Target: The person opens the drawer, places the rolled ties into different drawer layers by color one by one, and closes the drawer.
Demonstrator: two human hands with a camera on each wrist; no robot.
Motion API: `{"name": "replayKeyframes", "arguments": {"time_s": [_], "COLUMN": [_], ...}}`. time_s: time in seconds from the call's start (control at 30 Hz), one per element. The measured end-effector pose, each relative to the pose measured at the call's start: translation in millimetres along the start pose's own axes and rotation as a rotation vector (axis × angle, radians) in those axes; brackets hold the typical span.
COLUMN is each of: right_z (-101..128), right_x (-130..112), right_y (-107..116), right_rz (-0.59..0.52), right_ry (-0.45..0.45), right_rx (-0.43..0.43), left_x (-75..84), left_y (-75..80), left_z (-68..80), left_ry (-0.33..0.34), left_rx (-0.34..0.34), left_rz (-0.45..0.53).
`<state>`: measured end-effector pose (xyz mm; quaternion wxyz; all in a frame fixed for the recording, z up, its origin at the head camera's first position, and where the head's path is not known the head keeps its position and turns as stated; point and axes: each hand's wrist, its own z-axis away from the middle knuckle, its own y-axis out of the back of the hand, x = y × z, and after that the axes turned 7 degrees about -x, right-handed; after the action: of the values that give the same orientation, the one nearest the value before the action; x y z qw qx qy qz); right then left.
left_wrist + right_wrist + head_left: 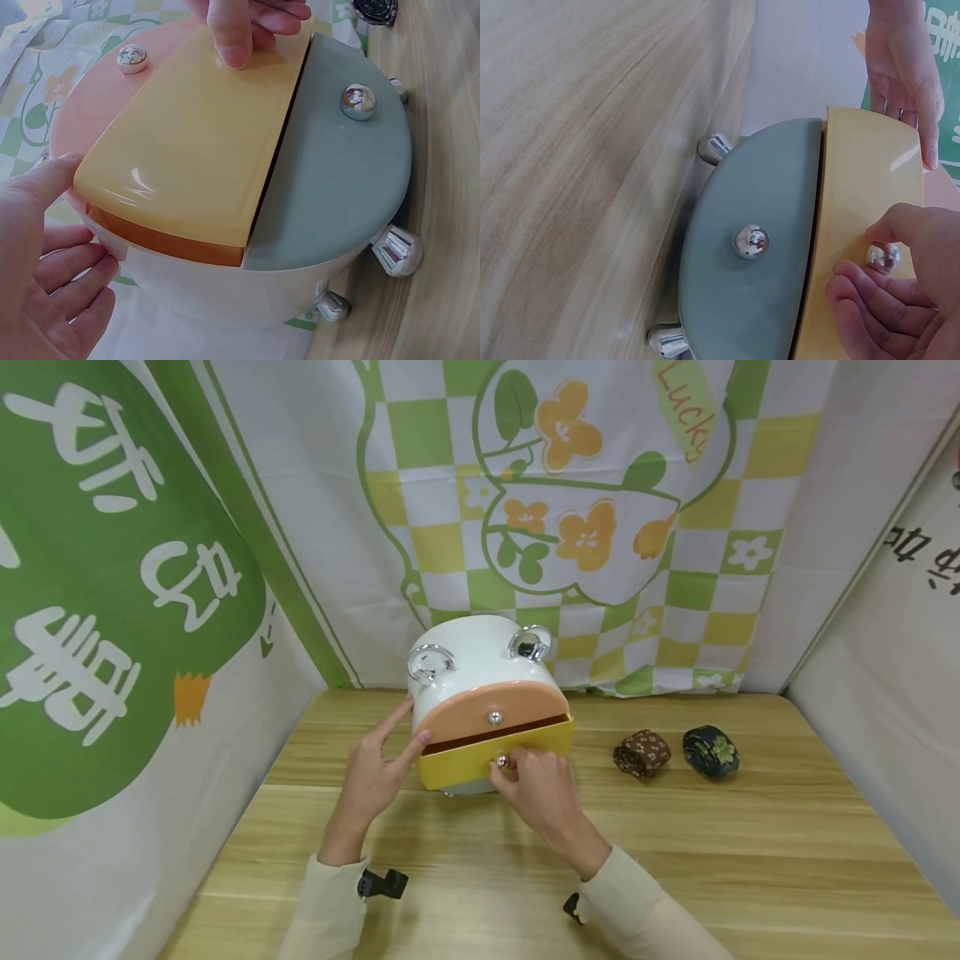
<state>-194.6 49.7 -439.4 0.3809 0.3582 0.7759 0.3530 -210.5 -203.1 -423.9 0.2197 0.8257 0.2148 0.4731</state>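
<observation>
Fingers [517, 766] on one yellow drawer's [480, 758] knob [501, 762]

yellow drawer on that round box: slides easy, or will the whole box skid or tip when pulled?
The box looks like light glossy plastic on small chrome feet, so it may skid. The left hand braces its side, probably for that. The yellow drawer, pulled by its knob with the right hand, is partly out and seems to slide.

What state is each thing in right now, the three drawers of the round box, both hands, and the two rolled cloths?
Yellow drawer: pulled partly out.
Orange drawer: shut.
Grey-green drawer: shut.
Right hand: pinching the yellow drawer's knob.
Left hand: fingers straight, steadying the white box.
Brown rolled cloth: rolled, lying on the table.
Dark blue rolled cloth: rolled, beside the brown one.
</observation>
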Motion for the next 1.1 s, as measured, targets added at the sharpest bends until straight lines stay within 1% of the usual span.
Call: {"name": "replayKeyframes", "arguments": {"time_s": [0.4, 0.7, 1.1], "right_z": [6.7, 11.0, 15.9], "right_x": [-1.8, -3.0, -4.8], "right_y": [3.1, 4.9, 6.1], "right_rz": [-0.014, -0.018, 0.015], "right_ry": [-0.021, -0.003, 0.006], "right_rx": [-0.015, -0.004, 0.014], "left_x": [0.1, 0.7, -1.0], "left_y": [0.3, 0.7, 0.2], "left_z": [0.3, 0.8, 0.1], "left_ry": [0.004, 0.008, 0.026], "left_rx": [0.001, -0.003, -0.008], "left_rz": [-0.005, -0.005, -0.011]}}
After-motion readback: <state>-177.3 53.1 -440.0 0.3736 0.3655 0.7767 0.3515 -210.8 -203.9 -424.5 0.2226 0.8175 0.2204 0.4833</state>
